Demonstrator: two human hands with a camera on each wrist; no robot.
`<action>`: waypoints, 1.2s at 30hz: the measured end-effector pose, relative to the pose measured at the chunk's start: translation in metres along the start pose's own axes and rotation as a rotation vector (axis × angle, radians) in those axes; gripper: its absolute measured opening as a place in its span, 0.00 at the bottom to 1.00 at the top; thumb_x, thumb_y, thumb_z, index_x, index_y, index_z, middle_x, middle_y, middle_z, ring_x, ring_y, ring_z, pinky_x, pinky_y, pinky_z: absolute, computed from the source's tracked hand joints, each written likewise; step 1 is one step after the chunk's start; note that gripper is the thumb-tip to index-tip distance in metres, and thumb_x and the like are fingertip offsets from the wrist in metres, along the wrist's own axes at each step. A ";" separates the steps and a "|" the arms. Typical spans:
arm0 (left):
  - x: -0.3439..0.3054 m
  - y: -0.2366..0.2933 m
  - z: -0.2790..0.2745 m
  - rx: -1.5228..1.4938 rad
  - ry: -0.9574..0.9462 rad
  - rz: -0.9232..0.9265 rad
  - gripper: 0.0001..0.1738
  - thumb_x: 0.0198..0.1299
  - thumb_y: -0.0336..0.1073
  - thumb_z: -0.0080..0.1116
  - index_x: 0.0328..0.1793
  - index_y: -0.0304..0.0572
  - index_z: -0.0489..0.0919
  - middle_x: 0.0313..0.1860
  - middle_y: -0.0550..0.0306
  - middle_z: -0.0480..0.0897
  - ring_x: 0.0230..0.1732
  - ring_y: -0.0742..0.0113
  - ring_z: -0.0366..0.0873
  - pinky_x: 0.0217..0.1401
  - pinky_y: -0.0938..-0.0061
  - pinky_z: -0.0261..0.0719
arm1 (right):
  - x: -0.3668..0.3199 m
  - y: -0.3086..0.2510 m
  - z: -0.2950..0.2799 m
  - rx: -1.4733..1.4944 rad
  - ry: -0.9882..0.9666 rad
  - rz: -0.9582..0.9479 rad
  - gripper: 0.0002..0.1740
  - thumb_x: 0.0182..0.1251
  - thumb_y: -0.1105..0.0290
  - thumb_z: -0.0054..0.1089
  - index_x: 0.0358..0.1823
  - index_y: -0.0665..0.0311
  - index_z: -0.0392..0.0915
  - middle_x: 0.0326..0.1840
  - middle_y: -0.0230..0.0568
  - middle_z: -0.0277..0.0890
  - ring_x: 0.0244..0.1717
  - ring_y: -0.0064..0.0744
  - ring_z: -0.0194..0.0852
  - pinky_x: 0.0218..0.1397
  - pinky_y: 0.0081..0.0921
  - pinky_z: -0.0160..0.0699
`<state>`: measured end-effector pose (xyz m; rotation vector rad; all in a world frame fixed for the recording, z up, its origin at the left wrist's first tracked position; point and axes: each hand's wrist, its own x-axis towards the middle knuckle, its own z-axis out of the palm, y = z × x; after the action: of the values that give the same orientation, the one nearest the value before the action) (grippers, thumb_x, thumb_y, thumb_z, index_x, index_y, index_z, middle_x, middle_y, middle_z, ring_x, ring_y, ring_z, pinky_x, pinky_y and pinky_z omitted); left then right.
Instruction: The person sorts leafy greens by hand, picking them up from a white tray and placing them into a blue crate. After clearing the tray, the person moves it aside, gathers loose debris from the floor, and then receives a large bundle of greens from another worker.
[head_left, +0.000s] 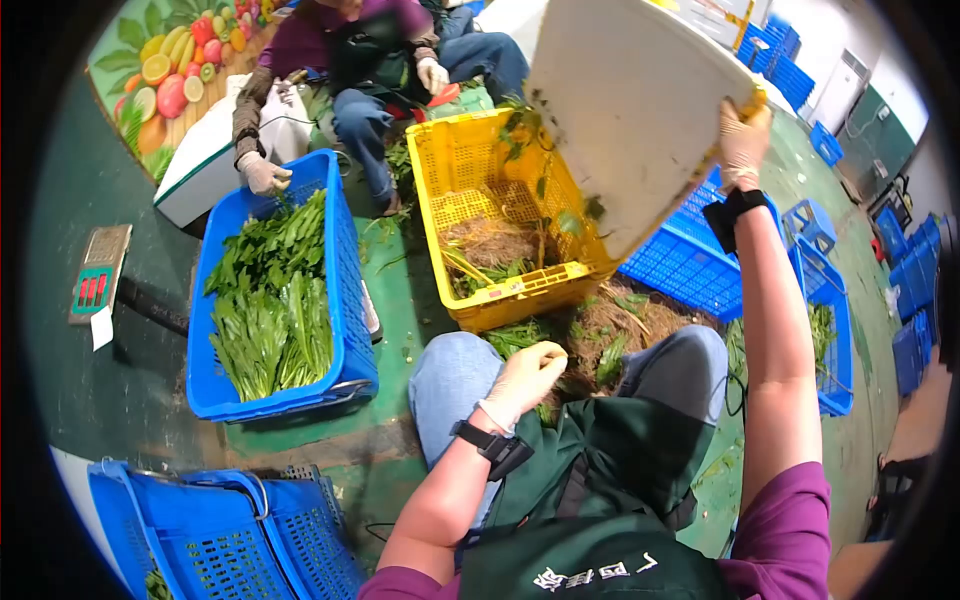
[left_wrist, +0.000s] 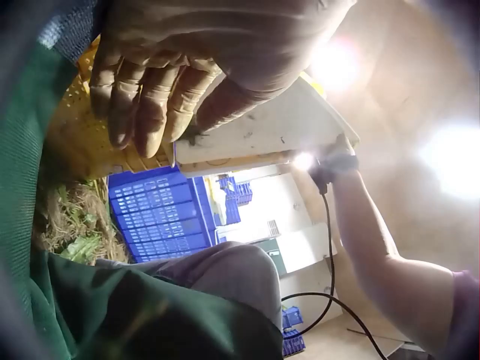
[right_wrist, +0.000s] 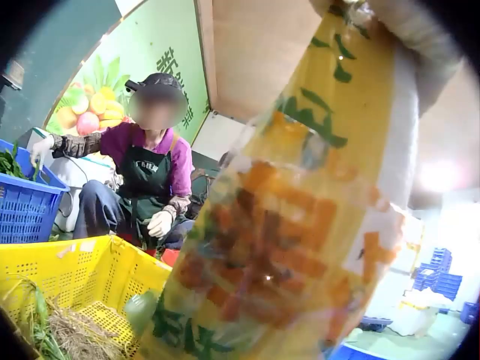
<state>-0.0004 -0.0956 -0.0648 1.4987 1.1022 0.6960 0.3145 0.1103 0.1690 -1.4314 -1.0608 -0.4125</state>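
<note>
My right hand point(head_left: 745, 145) grips the far edge of a large white foam-like slab point(head_left: 630, 120), tilted up over the right side of a yellow crate point(head_left: 510, 300). Printed yellow wrapping point(right_wrist: 300, 195) covers the slab's side in the right wrist view. Bits of leaf cling to the slab's lower edge. Inside the crate lie pale roots point(head_left: 500, 242) and some green stems. My left hand point(head_left: 527, 382) hovers over my lap near the left knee, and its fingers point(left_wrist: 154, 105) hang loosely with nothing between them in the left wrist view.
A blue crate of leafy greens point(head_left: 270, 320) stands to the left, where another person's gloved hand point(head_left: 263, 174) reaches in. A heap of roots point(head_left: 640, 330) lies between my knees and the yellow crate. Blue crates point(head_left: 690, 250) stand at right, others point(head_left: 220, 530) lower left.
</note>
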 end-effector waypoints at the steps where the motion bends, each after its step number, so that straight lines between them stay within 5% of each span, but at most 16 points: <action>1: -0.001 0.000 -0.002 0.026 -0.001 0.025 0.16 0.63 0.38 0.57 0.51 0.36 0.82 0.42 0.54 0.86 0.45 0.67 0.82 0.51 0.73 0.79 | -0.001 0.006 0.005 -0.034 0.039 -0.080 0.29 0.60 0.57 0.68 0.57 0.67 0.71 0.50 0.56 0.80 0.53 0.55 0.79 0.56 0.44 0.76; 4: 0.004 -0.005 -0.002 0.003 -0.043 0.022 0.15 0.65 0.37 0.57 0.51 0.33 0.81 0.43 0.54 0.85 0.46 0.67 0.83 0.52 0.73 0.78 | 0.024 0.009 -0.003 0.032 -0.056 -0.012 0.24 0.61 0.58 0.65 0.53 0.66 0.73 0.43 0.47 0.82 0.42 0.45 0.82 0.48 0.43 0.78; 5: 0.005 -0.010 0.000 -0.052 -0.057 0.033 0.15 0.66 0.37 0.56 0.51 0.32 0.81 0.44 0.54 0.85 0.48 0.67 0.83 0.53 0.73 0.78 | 0.019 0.006 -0.014 0.135 -0.194 -0.044 0.25 0.59 0.61 0.65 0.53 0.67 0.70 0.41 0.51 0.81 0.39 0.49 0.80 0.47 0.45 0.78; 6: 0.005 -0.005 -0.001 0.004 -0.063 0.049 0.15 0.67 0.37 0.56 0.51 0.32 0.81 0.43 0.53 0.85 0.47 0.68 0.82 0.52 0.74 0.77 | 0.013 0.026 0.004 -0.117 0.016 -0.189 0.27 0.61 0.62 0.59 0.61 0.61 0.69 0.51 0.62 0.76 0.51 0.54 0.78 0.52 0.50 0.74; 7: 0.005 0.002 -0.002 -0.045 -0.106 0.023 0.15 0.67 0.37 0.55 0.51 0.32 0.81 0.43 0.54 0.85 0.46 0.69 0.81 0.52 0.75 0.76 | -0.003 -0.003 -0.017 -0.072 -0.181 -0.001 0.25 0.61 0.63 0.59 0.59 0.61 0.69 0.38 0.57 0.79 0.41 0.59 0.79 0.47 0.47 0.76; 8: 0.003 0.007 0.000 -0.126 -0.109 0.006 0.15 0.67 0.36 0.55 0.51 0.32 0.81 0.41 0.56 0.85 0.45 0.71 0.80 0.52 0.76 0.75 | -0.002 0.011 -0.006 0.063 0.008 -0.092 0.21 0.60 0.62 0.60 0.54 0.61 0.74 0.34 0.53 0.80 0.39 0.56 0.80 0.43 0.45 0.78; 13: 0.010 0.001 0.005 -0.165 -0.210 -0.057 0.14 0.68 0.33 0.55 0.53 0.29 0.79 0.40 0.54 0.85 0.44 0.70 0.79 0.52 0.76 0.74 | -0.013 0.022 -0.082 0.157 0.124 0.152 0.30 0.58 0.66 0.64 0.60 0.69 0.64 0.45 0.66 0.79 0.50 0.64 0.79 0.53 0.47 0.78; 15: 0.013 -0.002 0.009 -0.146 -0.246 -0.050 0.14 0.68 0.33 0.54 0.53 0.28 0.79 0.40 0.53 0.85 0.43 0.70 0.79 0.52 0.76 0.74 | -0.027 0.056 -0.125 0.133 0.198 0.322 0.31 0.59 0.67 0.63 0.63 0.69 0.63 0.47 0.60 0.80 0.51 0.55 0.81 0.55 0.42 0.78; 19: 0.018 -0.005 0.014 -0.118 -0.295 -0.001 0.14 0.70 0.36 0.53 0.53 0.33 0.79 0.39 0.56 0.86 0.40 0.72 0.79 0.46 0.78 0.74 | -0.066 0.154 -0.254 0.371 0.428 0.271 0.21 0.67 0.69 0.59 0.59 0.70 0.71 0.45 0.37 0.81 0.46 0.30 0.77 0.53 0.29 0.77; 23: 0.016 0.002 0.018 -0.052 -0.340 -0.009 0.14 0.70 0.36 0.53 0.53 0.33 0.80 0.39 0.56 0.86 0.38 0.73 0.79 0.41 0.80 0.72 | -0.120 0.170 -0.438 0.163 0.690 0.344 0.14 0.72 0.69 0.57 0.50 0.73 0.76 0.44 0.33 0.78 0.42 0.23 0.73 0.44 0.27 0.75; 24: 0.013 0.011 0.019 -0.085 -0.364 -0.069 0.12 0.69 0.31 0.53 0.53 0.29 0.79 0.40 0.54 0.84 0.43 0.70 0.78 0.52 0.77 0.74 | -0.127 0.153 -0.478 0.052 0.789 0.287 0.14 0.72 0.69 0.57 0.51 0.72 0.76 0.45 0.32 0.77 0.40 0.21 0.71 0.42 0.25 0.73; 28: 0.018 0.002 0.024 -0.117 -0.382 -0.076 0.12 0.69 0.30 0.53 0.53 0.29 0.79 0.40 0.53 0.84 0.43 0.70 0.78 0.52 0.76 0.74 | -0.162 0.097 -0.621 -0.320 0.983 0.241 0.18 0.71 0.69 0.59 0.54 0.76 0.73 0.48 0.40 0.79 0.44 0.27 0.77 0.49 0.28 0.78; 30: 0.021 -0.001 0.027 -0.057 -0.382 -0.053 0.14 0.70 0.36 0.53 0.53 0.33 0.80 0.39 0.55 0.86 0.39 0.73 0.80 0.41 0.79 0.73 | -0.186 0.102 -0.696 -0.555 0.972 0.140 0.19 0.70 0.68 0.62 0.54 0.76 0.72 0.50 0.44 0.79 0.47 0.32 0.76 0.53 0.30 0.76; 33: 0.029 -0.016 0.032 0.009 -0.358 0.006 0.14 0.69 0.36 0.54 0.51 0.33 0.81 0.38 0.56 0.86 0.40 0.71 0.80 0.44 0.78 0.75 | -0.220 0.109 -0.788 -1.250 0.797 -0.016 0.22 0.67 0.66 0.66 0.55 0.72 0.71 0.50 0.46 0.76 0.48 0.39 0.73 0.57 0.34 0.73; 35: 0.029 -0.022 0.030 0.131 -0.305 0.058 0.14 0.68 0.37 0.55 0.50 0.32 0.81 0.38 0.56 0.85 0.40 0.70 0.80 0.47 0.76 0.75 | -0.245 0.137 -0.835 -1.086 0.773 0.161 0.25 0.65 0.71 0.68 0.60 0.73 0.71 0.56 0.51 0.77 0.51 0.41 0.78 0.58 0.35 0.78; 36: 0.029 -0.019 0.029 0.158 -0.285 0.024 0.15 0.66 0.38 0.57 0.49 0.33 0.81 0.39 0.54 0.86 0.42 0.68 0.81 0.49 0.74 0.76 | -0.253 0.145 -0.846 -1.116 0.754 0.045 0.20 0.67 0.73 0.65 0.57 0.73 0.73 0.55 0.51 0.78 0.47 0.39 0.80 0.53 0.33 0.82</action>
<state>0.0312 -0.0820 -0.0933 1.6883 0.9390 0.4019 0.5860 -0.7339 0.0469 -1.9628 -0.1072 -1.5258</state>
